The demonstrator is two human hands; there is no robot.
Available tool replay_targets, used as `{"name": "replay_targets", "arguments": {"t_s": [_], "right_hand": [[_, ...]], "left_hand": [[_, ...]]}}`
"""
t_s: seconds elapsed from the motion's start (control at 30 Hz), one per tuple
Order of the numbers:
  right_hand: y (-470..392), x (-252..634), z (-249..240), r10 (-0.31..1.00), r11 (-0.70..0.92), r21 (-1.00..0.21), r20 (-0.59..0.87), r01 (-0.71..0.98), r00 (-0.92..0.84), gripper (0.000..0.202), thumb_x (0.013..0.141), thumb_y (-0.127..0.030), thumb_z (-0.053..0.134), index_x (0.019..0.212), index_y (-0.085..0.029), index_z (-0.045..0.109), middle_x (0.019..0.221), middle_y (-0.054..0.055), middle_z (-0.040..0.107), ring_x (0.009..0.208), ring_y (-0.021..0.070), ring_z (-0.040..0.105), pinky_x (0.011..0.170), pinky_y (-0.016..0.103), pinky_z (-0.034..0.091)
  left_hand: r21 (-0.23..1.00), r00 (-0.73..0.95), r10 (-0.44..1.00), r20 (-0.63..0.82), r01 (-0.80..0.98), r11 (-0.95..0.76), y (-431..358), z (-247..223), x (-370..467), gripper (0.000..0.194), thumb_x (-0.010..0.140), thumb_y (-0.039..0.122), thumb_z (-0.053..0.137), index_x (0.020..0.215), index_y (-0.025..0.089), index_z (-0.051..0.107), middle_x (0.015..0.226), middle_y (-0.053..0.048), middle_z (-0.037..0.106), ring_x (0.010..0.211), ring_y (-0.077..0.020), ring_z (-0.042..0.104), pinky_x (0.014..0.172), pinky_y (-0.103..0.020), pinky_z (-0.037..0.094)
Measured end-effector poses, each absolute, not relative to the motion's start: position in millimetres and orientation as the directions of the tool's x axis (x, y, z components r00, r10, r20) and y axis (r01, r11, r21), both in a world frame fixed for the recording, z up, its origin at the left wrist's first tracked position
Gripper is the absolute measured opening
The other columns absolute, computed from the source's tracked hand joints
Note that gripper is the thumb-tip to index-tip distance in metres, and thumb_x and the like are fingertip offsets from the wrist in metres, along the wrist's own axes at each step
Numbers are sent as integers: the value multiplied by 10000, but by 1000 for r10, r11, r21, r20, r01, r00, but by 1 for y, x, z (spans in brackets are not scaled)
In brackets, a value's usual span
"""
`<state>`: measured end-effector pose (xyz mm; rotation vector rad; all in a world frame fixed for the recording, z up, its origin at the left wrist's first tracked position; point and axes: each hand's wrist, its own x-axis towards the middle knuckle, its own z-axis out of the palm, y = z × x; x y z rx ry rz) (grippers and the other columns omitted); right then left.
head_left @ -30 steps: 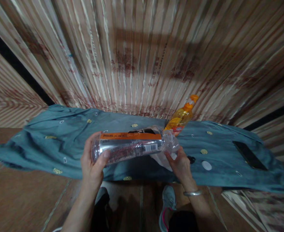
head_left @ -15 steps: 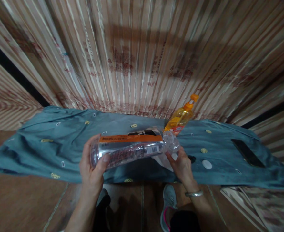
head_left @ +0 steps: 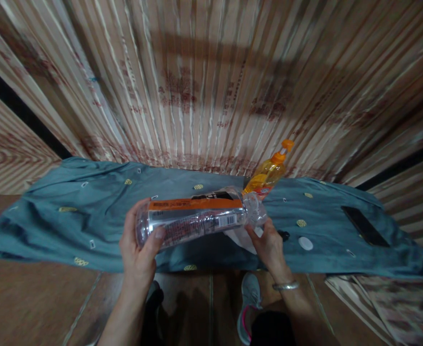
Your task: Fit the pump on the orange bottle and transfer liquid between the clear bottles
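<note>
The person holds the clear bottle [head_left: 197, 218] on its side above the cloth [head_left: 99, 206], around the middle of its length. The left hand [head_left: 137, 245] is opened wide around the base, thumb on the near side, and this grip probably carries most of the weight. The right hand [head_left: 272, 247] is more narrow, with thumb and fingers closed at the neck end, maybe so that this end does not swing. Some clear plastic shows at the neck, but I cannot tell if it is a separate piece. The pump bottle [head_left: 265, 178] leans in view near the far edge, just behind the neck, so I judge that there is little room on that side. Under the neck and beside the right hand lies a white piece [head_left: 242, 239]. To the right are a small black thing [head_left: 286, 235], a white disc [head_left: 305, 243] nearer to the near edge, and the phone [head_left: 365, 226] towards the right end. On the left, the cloth continues from the left hand to its left end, which seems to give wider room for moving.
</note>
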<state>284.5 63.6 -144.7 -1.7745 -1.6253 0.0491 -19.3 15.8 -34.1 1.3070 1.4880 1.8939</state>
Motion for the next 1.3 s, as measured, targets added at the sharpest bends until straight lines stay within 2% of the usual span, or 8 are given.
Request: {"name": "replay_targets", "arguments": {"t_s": [0.43,0.9,1.17,1.3], "right_hand": [[64,285,-146,872,55,-508,444,859,206,770,912,-801,343,1162,-127,618,923,177,750,829,292,727,701,372,546],[64,286,-146,865,82,-498,465,863,186,734,924,-789,342,1120,-136,614,888,172,748,811,291,723,681,365,532],[64,286,-146,869,68,-499,454,864,194,745,915,-793,357,1141,-129,610,899,172,751,816,292,729,691,369,540],[64,286,-146,870,69,-502,453,862,195,716,919,-773,366,1143,-137,607,906,167,752,825,287,727,696,363,538]], "left_hand": [[891,-484,748,455,253,-378,18,-32,-18,557,738,558,747,1179,227,661,1054,-41,716,934,-260,678,807,-370,536],[895,-484,754,445,279,-349,17,-28,-18,587,731,586,751,1207,252,673,1074,-18,732,977,-260,676,844,-367,526],[887,-481,748,458,300,-351,15,-26,-19,599,738,583,744,1220,236,668,1047,-22,738,932,-250,677,805,-361,524],[891,-484,750,451,298,-343,17,-27,-18,604,738,598,730,1218,238,658,1084,-31,733,975,-265,676,842,-379,526]]}}
